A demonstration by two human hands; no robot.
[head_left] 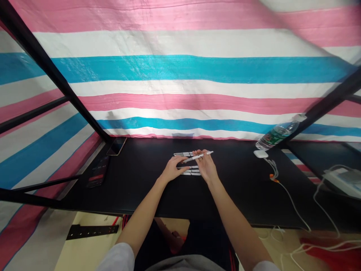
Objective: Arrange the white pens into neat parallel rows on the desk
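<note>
A white pen (194, 157) is held tilted above the black table, its right end higher than its left. The fingers of my left hand (171, 169) are closed around its left end. My right hand (207, 168) has its palm turned up and its fingers around the pen's right part. Below the held pen, several white pens (191, 173) lie side by side on the table, partly covered by my hands. Behind it, more white pens with dark ends (182, 154) lie close together, their right ends hidden by my right fingers.
On the black table (135, 188), two phones (117, 146) (98, 172) lie at the left. A clear water bottle (278, 134) stands tilted in view at the back right, near a white charger (261, 154) with cables. Black frame posts and striped sheeting enclose the table.
</note>
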